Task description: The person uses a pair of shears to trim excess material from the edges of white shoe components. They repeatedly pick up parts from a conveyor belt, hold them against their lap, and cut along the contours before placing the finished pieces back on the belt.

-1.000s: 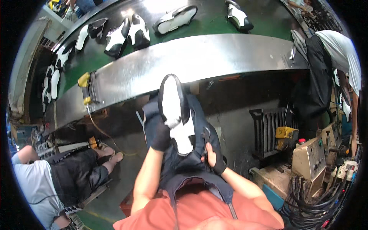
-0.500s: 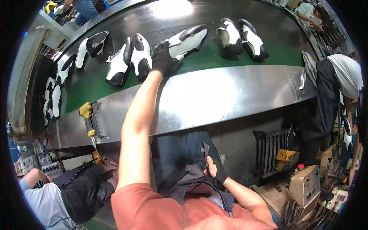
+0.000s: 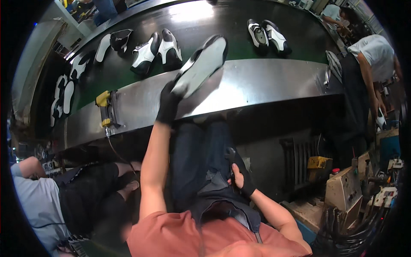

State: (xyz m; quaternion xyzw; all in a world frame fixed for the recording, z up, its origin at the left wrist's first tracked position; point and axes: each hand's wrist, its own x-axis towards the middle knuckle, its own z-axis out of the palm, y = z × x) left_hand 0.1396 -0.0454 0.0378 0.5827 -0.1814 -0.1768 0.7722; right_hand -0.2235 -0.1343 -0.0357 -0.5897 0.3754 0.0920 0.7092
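Observation:
A black-and-white shoe (image 3: 204, 64) is up off the belt, its pale sole turned toward me. My left hand (image 3: 168, 102), in a black glove, is closed round one end of it, above the metal ledge. Down by my lap, my gloved right hand (image 3: 243, 180) with bare fingertips grips a dark metal hand tool (image 3: 231, 155) with a hooked head; its exact kind is hard to make out. Beyond the ledge, a pair of shoes (image 3: 168, 48) stands left of the held one, and another pair (image 3: 276, 37) stands to the right.
The dark green conveyor belt (image 3: 231, 40) runs behind a metal ledge (image 3: 257, 81). A yellow-and-black air tool (image 3: 106, 109) with a hose lies on the ledge. More shoe parts (image 3: 68, 96) are at left. Co-workers sit at left (image 3: 40, 197) and right (image 3: 372, 55); a control box (image 3: 342, 188) stands at lower right.
My left hand has lifted the shoe off the belt and drawn it toward me, over the ledge. My right hand stays low with its tool. My view has shifted a little.

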